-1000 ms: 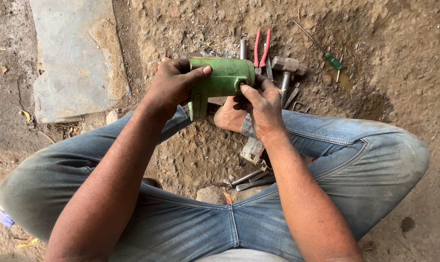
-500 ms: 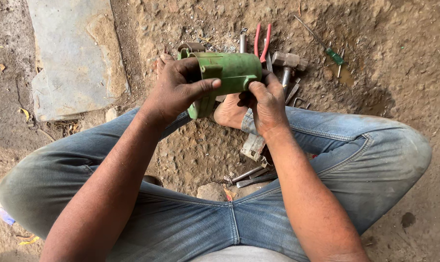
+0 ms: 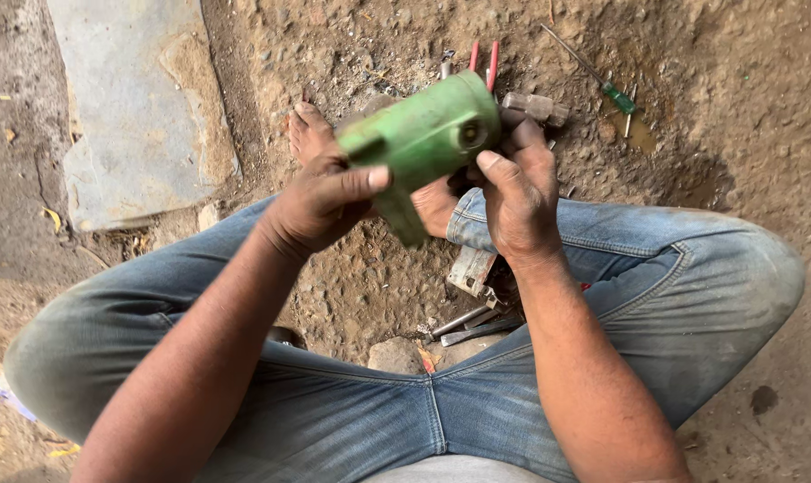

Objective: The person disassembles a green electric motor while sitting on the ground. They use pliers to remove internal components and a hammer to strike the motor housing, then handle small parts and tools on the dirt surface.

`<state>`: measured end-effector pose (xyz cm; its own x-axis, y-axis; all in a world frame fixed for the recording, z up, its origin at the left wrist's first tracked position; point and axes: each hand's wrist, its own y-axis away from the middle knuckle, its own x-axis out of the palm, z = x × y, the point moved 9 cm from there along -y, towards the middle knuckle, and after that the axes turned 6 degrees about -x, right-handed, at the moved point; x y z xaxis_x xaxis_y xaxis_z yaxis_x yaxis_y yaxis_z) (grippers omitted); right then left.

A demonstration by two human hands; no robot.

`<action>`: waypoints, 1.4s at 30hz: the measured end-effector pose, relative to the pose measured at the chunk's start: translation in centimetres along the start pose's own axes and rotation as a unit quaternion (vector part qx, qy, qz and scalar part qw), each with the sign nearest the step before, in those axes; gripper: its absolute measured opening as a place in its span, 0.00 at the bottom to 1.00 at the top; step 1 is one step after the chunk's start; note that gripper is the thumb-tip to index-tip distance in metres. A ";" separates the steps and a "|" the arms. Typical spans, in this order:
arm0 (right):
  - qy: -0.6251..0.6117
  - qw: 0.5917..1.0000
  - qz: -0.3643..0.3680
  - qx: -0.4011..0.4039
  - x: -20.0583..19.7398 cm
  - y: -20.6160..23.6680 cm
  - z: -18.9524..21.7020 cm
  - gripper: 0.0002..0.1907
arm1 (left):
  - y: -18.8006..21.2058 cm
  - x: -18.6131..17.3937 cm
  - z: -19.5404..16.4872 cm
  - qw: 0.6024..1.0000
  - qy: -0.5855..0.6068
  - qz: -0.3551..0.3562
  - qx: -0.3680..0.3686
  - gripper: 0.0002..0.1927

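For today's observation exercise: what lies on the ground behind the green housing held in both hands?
Behind the green housing, gripped by the left hand and right hand, red plier handles and a hammer head show on the dirt. The pliers' jaws and anything directly behind the housing are covered.

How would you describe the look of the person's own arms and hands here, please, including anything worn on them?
Both forearms are bare to above the elbow, with no sleeves in view. The left hand and right hand wear no gloves, rings, watch or bands. Fingers and knuckles look dusty and smudged with grime, and the nails are short. Fine hair shows along both forearms.
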<state>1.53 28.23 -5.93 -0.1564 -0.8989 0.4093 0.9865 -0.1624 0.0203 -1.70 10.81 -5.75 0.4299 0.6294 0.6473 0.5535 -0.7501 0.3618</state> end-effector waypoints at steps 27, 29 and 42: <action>0.308 0.934 -0.015 -0.179 0.3 0.1 3.8 0.21 | -0.7 -0.3 0.2 0.997 -0.028 -0.061 0.039 0.35; 0.370 0.905 -0.037 -0.209 0.5 0.4 4.5 0.19 | -0.6 -0.7 0.3 0.993 -0.065 -0.095 0.030 0.30; 0.489 0.842 -0.014 -0.226 3.2 0.4 4.6 0.10 | -0.4 -0.7 0.0 0.962 -0.224 -0.143 0.065 0.17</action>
<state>1.69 27.12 -0.39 -0.3616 -0.7622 -0.5370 0.8972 -0.1279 -0.4226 -2.26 10.70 -6.32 0.4944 0.8525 0.1700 0.7670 -0.5198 0.3761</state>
